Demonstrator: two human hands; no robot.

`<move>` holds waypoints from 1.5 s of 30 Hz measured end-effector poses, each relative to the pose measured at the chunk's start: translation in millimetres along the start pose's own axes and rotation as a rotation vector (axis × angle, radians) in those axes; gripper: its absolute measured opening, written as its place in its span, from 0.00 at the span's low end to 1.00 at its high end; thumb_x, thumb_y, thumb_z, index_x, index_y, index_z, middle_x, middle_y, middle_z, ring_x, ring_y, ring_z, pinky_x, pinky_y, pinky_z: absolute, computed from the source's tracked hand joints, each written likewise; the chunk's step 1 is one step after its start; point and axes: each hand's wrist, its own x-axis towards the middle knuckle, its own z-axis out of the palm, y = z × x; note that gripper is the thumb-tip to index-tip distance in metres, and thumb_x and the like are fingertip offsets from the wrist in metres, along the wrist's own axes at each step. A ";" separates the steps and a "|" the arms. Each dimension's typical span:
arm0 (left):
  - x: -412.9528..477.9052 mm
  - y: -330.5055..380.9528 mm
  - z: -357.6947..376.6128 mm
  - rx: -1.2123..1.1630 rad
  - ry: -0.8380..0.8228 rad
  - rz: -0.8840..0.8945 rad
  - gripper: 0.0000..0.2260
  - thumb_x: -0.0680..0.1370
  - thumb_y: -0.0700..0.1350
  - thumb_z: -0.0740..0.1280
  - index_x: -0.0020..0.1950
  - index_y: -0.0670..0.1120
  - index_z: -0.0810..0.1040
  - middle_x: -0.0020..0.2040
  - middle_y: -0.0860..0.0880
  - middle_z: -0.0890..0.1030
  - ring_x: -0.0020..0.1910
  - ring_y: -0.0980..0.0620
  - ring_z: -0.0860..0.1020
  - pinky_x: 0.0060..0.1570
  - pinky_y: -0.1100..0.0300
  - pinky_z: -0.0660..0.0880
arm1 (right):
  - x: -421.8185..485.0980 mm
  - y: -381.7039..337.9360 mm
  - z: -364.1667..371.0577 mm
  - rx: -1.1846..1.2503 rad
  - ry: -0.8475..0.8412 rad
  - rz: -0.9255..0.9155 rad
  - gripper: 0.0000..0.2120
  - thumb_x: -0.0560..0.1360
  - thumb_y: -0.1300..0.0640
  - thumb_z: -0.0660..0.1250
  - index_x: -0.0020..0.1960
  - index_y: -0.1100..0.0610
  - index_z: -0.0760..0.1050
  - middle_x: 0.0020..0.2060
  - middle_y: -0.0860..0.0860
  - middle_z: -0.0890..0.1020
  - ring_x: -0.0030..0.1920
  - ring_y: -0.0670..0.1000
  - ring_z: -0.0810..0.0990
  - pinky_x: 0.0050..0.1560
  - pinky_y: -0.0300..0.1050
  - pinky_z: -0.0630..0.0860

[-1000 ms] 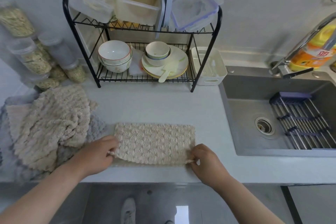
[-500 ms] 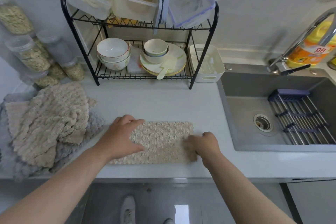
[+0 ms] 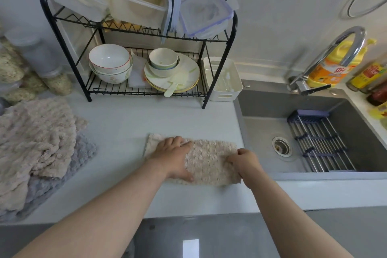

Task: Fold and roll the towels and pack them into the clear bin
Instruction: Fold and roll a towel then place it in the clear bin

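Noted the spare towels (image 3: 35,146) heaped at the left edge of the frame on the desk (image 3: 125,128), and the folded towel (image 3: 209,163) lying flat at lower centre. Judged it soft, light and limp, best taken by an end edge and kept pinned. Found the left hand (image 3: 173,157) spread palm down on its left half, grip wide and pressing, and the right hand (image 3: 244,161) knuckles-up at the right end, fingers curled onto the edge.

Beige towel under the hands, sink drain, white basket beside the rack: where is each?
beige towel (image 3: 209,163): head view, its nubbly middle.
sink drain (image 3: 282,146): head view, its metal strainer.
white basket (image 3: 227,92): head view, its front wall.
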 end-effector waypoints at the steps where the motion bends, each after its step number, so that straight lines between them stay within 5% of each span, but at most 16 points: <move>1: 0.6 -1.4 -6.1 -0.055 0.050 0.004 0.49 0.63 0.71 0.68 0.78 0.56 0.52 0.71 0.52 0.60 0.71 0.48 0.58 0.71 0.52 0.56 | 1.1 -4.5 -6.7 0.016 -0.003 -0.025 0.07 0.70 0.67 0.66 0.38 0.58 0.71 0.29 0.53 0.73 0.26 0.51 0.68 0.27 0.39 0.65; 5: -43.3 -70.3 -10.0 -0.149 0.474 -0.037 0.32 0.70 0.64 0.58 0.67 0.46 0.73 0.62 0.48 0.75 0.63 0.43 0.72 0.63 0.50 0.67 | 0.5 -21.2 -16.2 0.056 -0.110 -0.153 0.11 0.73 0.64 0.67 0.54 0.55 0.74 0.41 0.55 0.83 0.38 0.56 0.83 0.40 0.50 0.81; 7: -77.6 -125.3 3.8 -0.100 0.594 -0.187 0.29 0.71 0.60 0.56 0.60 0.40 0.78 0.58 0.42 0.79 0.58 0.38 0.76 0.60 0.46 0.70 | -5.2 -29.8 -9.9 0.063 -0.138 -0.220 0.16 0.74 0.62 0.66 0.60 0.52 0.71 0.44 0.55 0.83 0.41 0.56 0.84 0.37 0.49 0.81; 14: -102.7 -167.9 30.8 0.000 0.498 -0.341 0.27 0.73 0.55 0.54 0.61 0.38 0.78 0.62 0.39 0.78 0.62 0.40 0.74 0.66 0.53 0.60 | -28.9 -62.6 72.5 0.039 -0.236 -0.342 0.16 0.74 0.58 0.67 0.57 0.44 0.67 0.45 0.53 0.81 0.44 0.54 0.82 0.45 0.51 0.81; 17: -101.8 -176.4 34.5 -0.013 0.462 -0.359 0.27 0.74 0.54 0.54 0.64 0.40 0.77 0.65 0.41 0.76 0.64 0.41 0.73 0.68 0.53 0.60 | -31.6 -69.4 114.3 -0.048 -0.253 -0.359 0.17 0.74 0.58 0.65 0.60 0.48 0.67 0.43 0.48 0.79 0.43 0.51 0.80 0.43 0.46 0.78; 21: -101.4 -176.5 33.0 -0.025 0.462 -0.356 0.25 0.73 0.53 0.55 0.63 0.41 0.77 0.65 0.43 0.77 0.64 0.43 0.73 0.68 0.53 0.60 | -37.3 -69.7 157.8 -0.162 -0.243 -0.368 0.08 0.72 0.55 0.66 0.50 0.53 0.70 0.39 0.48 0.79 0.40 0.51 0.80 0.42 0.48 0.79; 23: -101.8 -175.9 30.6 -0.018 0.473 -0.342 0.24 0.73 0.52 0.55 0.62 0.41 0.78 0.64 0.43 0.77 0.64 0.44 0.73 0.67 0.54 0.60 | -40.8 -67.0 169.7 -0.221 -0.240 -0.382 0.12 0.70 0.51 0.70 0.49 0.54 0.71 0.38 0.48 0.80 0.39 0.50 0.80 0.42 0.47 0.79; 27: -102.1 -179.2 32.1 -0.019 0.483 -0.336 0.23 0.73 0.52 0.56 0.62 0.43 0.77 0.64 0.45 0.77 0.65 0.45 0.72 0.67 0.53 0.62 | -51.5 -66.6 161.2 0.022 -0.375 -0.310 0.14 0.74 0.53 0.68 0.55 0.54 0.68 0.35 0.52 0.81 0.30 0.55 0.79 0.36 0.51 0.78; 29: -101.6 -179.6 32.3 -0.013 0.500 -0.331 0.23 0.73 0.52 0.56 0.62 0.43 0.77 0.63 0.45 0.77 0.64 0.45 0.72 0.67 0.53 0.63 | -54.8 -60.7 140.7 0.132 -0.243 -0.292 0.12 0.76 0.55 0.65 0.59 0.51 0.69 0.38 0.51 0.80 0.31 0.53 0.79 0.38 0.52 0.80; 31: -100.9 -179.4 32.8 -0.003 0.510 -0.330 0.24 0.73 0.53 0.55 0.61 0.42 0.77 0.63 0.45 0.77 0.64 0.45 0.72 0.67 0.53 0.62 | -51.6 -47.9 121.4 -0.043 0.045 -0.290 0.13 0.76 0.52 0.63 0.60 0.53 0.71 0.39 0.48 0.81 0.35 0.49 0.80 0.35 0.46 0.77; 33: -99.2 -180.5 34.3 0.010 0.514 -0.331 0.24 0.73 0.53 0.55 0.62 0.43 0.77 0.64 0.45 0.77 0.65 0.45 0.72 0.68 0.52 0.62 | -49.5 -36.7 113.6 -0.224 0.131 -0.198 0.16 0.74 0.46 0.64 0.56 0.56 0.72 0.40 0.48 0.80 0.39 0.49 0.79 0.38 0.42 0.72; 36: -99.1 -181.3 35.6 0.013 0.502 -0.343 0.26 0.73 0.54 0.54 0.63 0.43 0.77 0.64 0.46 0.76 0.66 0.46 0.72 0.68 0.51 0.63 | -45.2 -30.6 124.5 -0.253 -0.067 -0.074 0.14 0.67 0.47 0.69 0.42 0.58 0.72 0.34 0.47 0.79 0.34 0.48 0.78 0.37 0.41 0.75; 42: -104.8 -165.7 23.4 -0.152 0.538 -0.318 0.31 0.72 0.61 0.54 0.66 0.42 0.75 0.67 0.45 0.75 0.67 0.45 0.71 0.68 0.49 0.64 | -50.5 -44.3 105.0 -0.182 -0.139 -0.333 0.12 0.71 0.60 0.65 0.52 0.55 0.67 0.42 0.49 0.75 0.39 0.49 0.76 0.38 0.49 0.77; 45: -105.1 -118.3 -15.1 -0.481 0.509 -0.202 0.39 0.67 0.67 0.62 0.75 0.50 0.64 0.70 0.56 0.69 0.70 0.56 0.67 0.69 0.55 0.63 | -68.6 -60.4 74.6 -0.171 -0.312 -0.466 0.16 0.70 0.60 0.69 0.54 0.49 0.68 0.46 0.49 0.79 0.43 0.50 0.81 0.39 0.47 0.80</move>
